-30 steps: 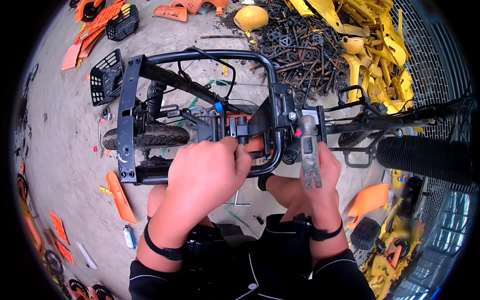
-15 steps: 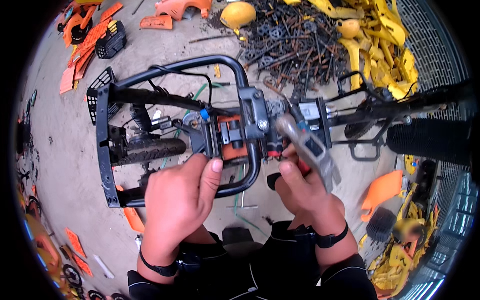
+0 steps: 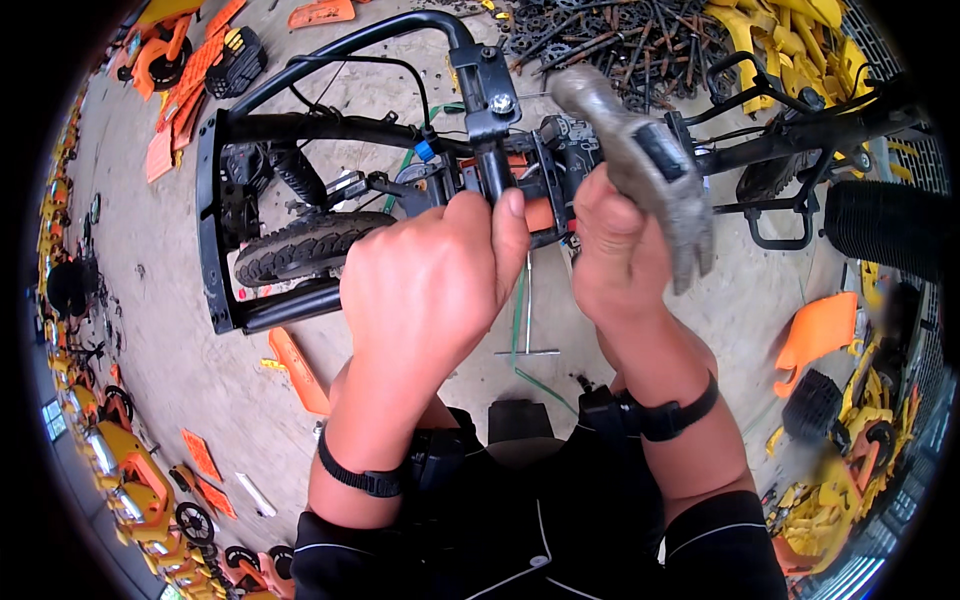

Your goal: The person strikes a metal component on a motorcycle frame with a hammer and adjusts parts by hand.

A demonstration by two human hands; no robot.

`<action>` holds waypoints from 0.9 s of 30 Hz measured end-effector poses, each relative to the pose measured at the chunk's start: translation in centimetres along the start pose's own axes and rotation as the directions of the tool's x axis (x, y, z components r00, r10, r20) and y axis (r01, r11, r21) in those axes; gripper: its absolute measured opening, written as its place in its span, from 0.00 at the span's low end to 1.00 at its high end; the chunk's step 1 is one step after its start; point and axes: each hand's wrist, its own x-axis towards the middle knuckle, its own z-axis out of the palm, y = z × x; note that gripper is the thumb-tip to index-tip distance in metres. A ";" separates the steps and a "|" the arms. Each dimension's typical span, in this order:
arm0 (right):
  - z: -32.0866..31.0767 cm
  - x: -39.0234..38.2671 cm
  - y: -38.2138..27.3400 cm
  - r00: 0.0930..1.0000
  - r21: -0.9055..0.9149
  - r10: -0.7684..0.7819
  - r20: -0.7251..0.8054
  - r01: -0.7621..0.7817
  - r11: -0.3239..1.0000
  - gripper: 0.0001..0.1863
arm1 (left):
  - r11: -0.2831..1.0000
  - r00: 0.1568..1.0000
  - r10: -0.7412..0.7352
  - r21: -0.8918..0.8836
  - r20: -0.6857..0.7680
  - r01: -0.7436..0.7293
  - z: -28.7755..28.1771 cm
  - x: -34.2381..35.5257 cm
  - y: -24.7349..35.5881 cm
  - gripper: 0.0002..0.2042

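My left hand (image 3: 425,275) is closed round the near side of a black tubular frame (image 3: 210,220), its thumb along the tube. A claw hammer (image 3: 645,150) is in my right fist (image 3: 615,245). Its worn steel head is raised beside the frame, apart from it, with the claw toward me; my fingers hide the handle. On the frame's right end sits a black clamp block (image 3: 492,90) with a shiny bolt. Below the frame show a knobbly tyre (image 3: 290,245), a blue-collared cable and an orange part.
A heap of rusty rods and sprockets (image 3: 620,40) lies ahead, with yellow panels (image 3: 790,50) beside it. Black tubing with a ribbed black part (image 3: 885,230) extends right. A T-shaped metal rod (image 3: 528,310) and an orange panel (image 3: 818,335) lie on the floor.
The frame has shifted and tilted, its right end now farther from me, with my left hand moving right along with it. The hammer has come up, its head farther from me and larger in view.
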 end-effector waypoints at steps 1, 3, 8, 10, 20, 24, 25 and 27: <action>0.6 0.3 0.0 0.998 -0.133 -0.068 -0.014 0.066 0.989 0.12 | 1.000 1.000 0.001 -0.003 -0.031 -0.001 0.3 -0.2 0.0 0.21; 1.9 1.1 0.3 0.997 -0.328 -0.038 -0.061 0.016 0.945 0.17 | 0.995 0.982 0.084 0.061 -0.167 -0.075 0.9 -0.1 -0.2 0.20; 2.2 0.6 -2.2 0.965 0.031 0.231 -0.123 -0.229 0.973 0.24 | 0.997 0.974 0.053 0.074 -0.220 -0.038 1.2 -0.5 -0.6 0.19; 1.8 -0.2 -1.5 0.976 0.065 0.193 -0.097 -0.187 0.980 0.24 | 0.996 0.967 0.067 0.075 -0.246 -0.050 1.4 -0.4 -0.4 0.19; 2.2 -1.2 -2.5 0.949 0.193 0.308 -0.060 -0.292 0.937 0.23 | 0.999 0.977 0.028 0.048 -0.214 -0.018 1.4 -0.9 -0.5 0.20; 3.4 -1.6 0.6 0.977 -0.057 0.146 -0.154 -0.156 0.986 0.21 | 0.999 0.976 0.040 0.029 -0.215 -0.034 1.3 -0.7 -0.1 0.20; 3.8 -1.5 0.7 0.948 -0.006 0.236 -0.215 -0.243 0.970 0.21 | 0.999 0.977 0.040 0.022 -0.211 -0.036 1.2 -0.7 -0.2 0.20; 3.7 -1.4 -0.1 0.928 0.144 0.283 -0.242 -0.254 0.957 0.23 | 0.999 0.978 0.039 0.018 -0.207 -0.036 1.2 -0.8 -0.2 0.20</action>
